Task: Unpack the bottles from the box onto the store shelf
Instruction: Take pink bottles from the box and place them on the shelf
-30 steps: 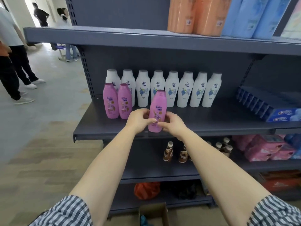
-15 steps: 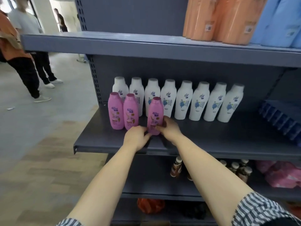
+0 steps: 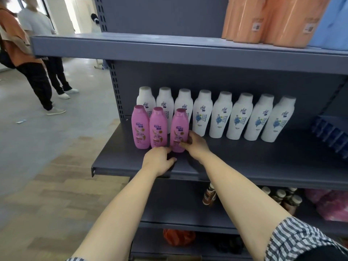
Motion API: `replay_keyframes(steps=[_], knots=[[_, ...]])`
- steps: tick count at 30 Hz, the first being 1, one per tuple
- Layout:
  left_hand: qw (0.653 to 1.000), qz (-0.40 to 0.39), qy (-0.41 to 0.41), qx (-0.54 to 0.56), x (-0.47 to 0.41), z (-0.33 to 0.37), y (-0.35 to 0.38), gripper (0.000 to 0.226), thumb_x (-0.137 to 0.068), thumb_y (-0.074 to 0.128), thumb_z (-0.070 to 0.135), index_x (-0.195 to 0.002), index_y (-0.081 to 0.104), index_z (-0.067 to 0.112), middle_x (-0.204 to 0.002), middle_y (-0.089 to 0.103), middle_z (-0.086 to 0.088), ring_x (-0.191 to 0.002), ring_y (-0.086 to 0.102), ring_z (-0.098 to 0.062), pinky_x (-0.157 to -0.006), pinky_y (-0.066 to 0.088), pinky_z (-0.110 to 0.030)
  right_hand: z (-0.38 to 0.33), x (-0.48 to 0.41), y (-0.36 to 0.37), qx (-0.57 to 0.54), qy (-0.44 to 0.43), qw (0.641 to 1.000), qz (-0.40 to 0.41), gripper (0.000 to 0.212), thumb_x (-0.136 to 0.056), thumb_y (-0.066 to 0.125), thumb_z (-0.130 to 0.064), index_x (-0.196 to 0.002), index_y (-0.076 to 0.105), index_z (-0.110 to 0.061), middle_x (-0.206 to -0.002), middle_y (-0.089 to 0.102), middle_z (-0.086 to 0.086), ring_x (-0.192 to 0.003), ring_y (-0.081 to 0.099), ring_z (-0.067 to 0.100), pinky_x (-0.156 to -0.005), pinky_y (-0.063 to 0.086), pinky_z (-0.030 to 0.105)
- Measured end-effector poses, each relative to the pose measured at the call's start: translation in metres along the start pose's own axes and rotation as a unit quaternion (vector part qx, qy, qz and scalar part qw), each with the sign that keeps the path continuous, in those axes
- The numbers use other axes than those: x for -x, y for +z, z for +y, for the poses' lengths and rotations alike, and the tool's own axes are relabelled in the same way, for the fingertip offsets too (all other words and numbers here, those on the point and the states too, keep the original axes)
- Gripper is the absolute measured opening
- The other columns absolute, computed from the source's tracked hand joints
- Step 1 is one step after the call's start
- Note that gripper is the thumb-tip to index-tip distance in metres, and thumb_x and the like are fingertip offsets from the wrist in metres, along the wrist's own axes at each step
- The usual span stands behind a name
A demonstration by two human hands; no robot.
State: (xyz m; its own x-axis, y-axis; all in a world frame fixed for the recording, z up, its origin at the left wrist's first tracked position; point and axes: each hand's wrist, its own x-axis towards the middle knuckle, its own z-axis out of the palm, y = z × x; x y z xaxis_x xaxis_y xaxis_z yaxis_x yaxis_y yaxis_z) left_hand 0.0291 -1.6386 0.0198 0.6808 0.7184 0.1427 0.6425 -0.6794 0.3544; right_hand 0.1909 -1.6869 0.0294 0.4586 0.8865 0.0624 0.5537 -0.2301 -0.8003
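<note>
Three pink bottles stand upright in a row on the grey shelf [image 3: 244,161], in front of a row of white bottles [image 3: 239,117]. My right hand [image 3: 195,146] grips the rightmost pink bottle [image 3: 178,129] low on its right side, thumb on the front and fingers behind. That bottle stands on the shelf next to the second pink bottle [image 3: 158,127]. Just in front of the bottle's base is my left hand [image 3: 159,161], with relaxed fingertips at the bottom of the pink bottles. The first pink bottle [image 3: 140,127] stands at the far left. The box is out of view.
The shelf above [image 3: 169,48] carries orange packs [image 3: 263,19] and blue packs. Blue boxes [image 3: 331,132] lie at the right of the bottle shelf. Small brown bottles [image 3: 209,194] and pink packs [image 3: 331,206] fill the shelf below. People stand in the aisle at the left [image 3: 28,59].
The pink bottle went from held in the air before the shelf to standing beside the other two. My left hand has slipped down from its side to its base.
</note>
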Motion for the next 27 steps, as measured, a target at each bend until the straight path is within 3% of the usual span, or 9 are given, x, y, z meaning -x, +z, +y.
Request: replay_keyframes(steps=[11,27], knots=[[0.998,-0.014,0.005,0.059,0.005,-0.012,-0.002,0.046,-0.087,0.060,0.025,-0.133,0.056,0.021,-0.132,0.060,-0.002,-0.123,0.052,-0.027,-0.098,0.046,-0.036,-0.001,-0.002,0.006,0.055,0.003,0.998,-0.024,0.040,-0.089,0.064,-0.034,-0.127,0.057,-0.021,-0.126,0.065,-0.001,-0.115,0.060,0.021,-0.096,0.048,0.037],[0.996,-0.016,-0.022,0.085,0.006,-0.011,-0.003,0.049,-0.085,0.061,0.023,-0.133,0.055,0.022,-0.132,0.060,-0.001,-0.123,0.053,-0.025,-0.098,0.045,-0.032,0.001,0.002,0.010,0.076,0.014,0.997,-0.026,0.046,-0.093,0.058,-0.035,-0.136,0.046,-0.027,-0.130,0.061,-0.005,-0.119,0.057,0.020,-0.094,0.048,0.036]])
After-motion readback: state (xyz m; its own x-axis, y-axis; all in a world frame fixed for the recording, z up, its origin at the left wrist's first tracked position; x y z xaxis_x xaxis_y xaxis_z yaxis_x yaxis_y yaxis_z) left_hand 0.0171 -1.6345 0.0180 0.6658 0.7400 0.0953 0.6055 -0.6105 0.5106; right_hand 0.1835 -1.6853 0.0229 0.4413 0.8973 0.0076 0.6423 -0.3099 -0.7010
